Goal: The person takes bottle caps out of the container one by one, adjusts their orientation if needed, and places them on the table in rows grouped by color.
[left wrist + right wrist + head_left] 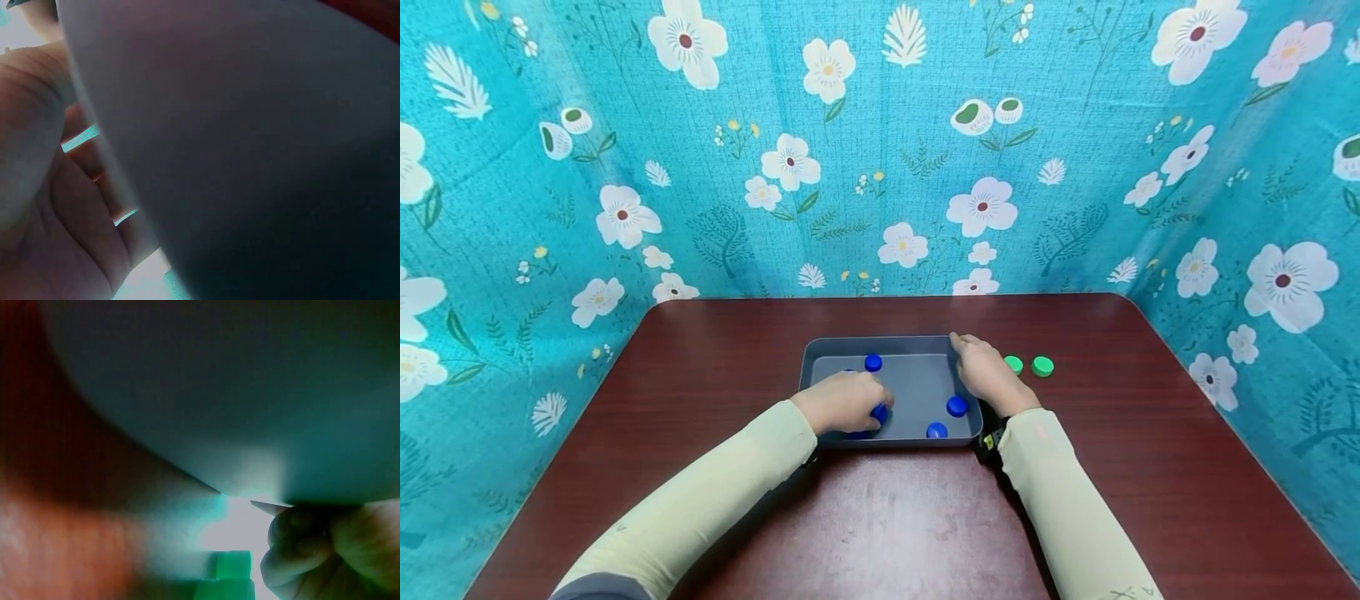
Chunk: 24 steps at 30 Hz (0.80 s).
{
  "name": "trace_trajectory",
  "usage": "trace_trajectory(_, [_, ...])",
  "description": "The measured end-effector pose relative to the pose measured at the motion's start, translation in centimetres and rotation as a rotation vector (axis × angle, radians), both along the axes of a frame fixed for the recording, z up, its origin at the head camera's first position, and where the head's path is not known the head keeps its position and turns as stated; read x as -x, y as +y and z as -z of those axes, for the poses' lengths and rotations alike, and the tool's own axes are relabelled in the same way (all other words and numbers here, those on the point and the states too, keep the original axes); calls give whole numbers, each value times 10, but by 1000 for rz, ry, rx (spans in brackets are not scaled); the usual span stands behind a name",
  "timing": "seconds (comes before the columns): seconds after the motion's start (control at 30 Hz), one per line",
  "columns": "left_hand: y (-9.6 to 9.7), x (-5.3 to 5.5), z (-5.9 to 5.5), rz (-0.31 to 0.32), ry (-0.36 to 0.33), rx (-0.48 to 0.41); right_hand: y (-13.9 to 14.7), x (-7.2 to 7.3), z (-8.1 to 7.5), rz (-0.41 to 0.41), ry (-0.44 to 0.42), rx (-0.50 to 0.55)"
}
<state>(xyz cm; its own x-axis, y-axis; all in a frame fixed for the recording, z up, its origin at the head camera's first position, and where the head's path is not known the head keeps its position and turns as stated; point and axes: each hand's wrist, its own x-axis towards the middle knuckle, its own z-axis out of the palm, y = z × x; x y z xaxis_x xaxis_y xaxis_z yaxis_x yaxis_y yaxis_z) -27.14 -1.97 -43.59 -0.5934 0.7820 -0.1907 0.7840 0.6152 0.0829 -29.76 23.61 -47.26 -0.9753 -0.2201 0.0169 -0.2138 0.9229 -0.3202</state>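
A shallow grey tray (917, 383) sits on the table with several blue bottle caps inside. Reaching over its left side, my left hand (846, 402) pinches a blue cap (878, 412) between thumb and fingers. At the right end, my right hand (988, 375) grips the tray's rim. One blue cap (872, 362) lies near the tray's far wall, another cap (957, 406) near the right wall, and a third cap (936, 430) by the front wall. Other blue caps are partly hidden by the left hand. The tray's outside fills much of both wrist views.
Two green caps, one (1013, 364) partly behind the right hand and the other (1042, 367) farther right, lie on the dark red-brown table (700, 367). A blue flowered curtain (865, 167) hangs behind the table and along both sides.
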Motion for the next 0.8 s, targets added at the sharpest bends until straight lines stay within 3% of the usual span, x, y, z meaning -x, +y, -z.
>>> trace_trajectory(0.27, [-6, 0, -3, 9, 8, -32, -1, -1, -1, 15, -8, 0])
trace_trajectory(0.63, [-21, 2, -19, 3, 90, -93, 1, 0, -1, 13, -8, 9])
trace_trajectory(0.8, [-33, 5, -26, -20, 83, -128, 1, 0, -1, 10, -7, 13])
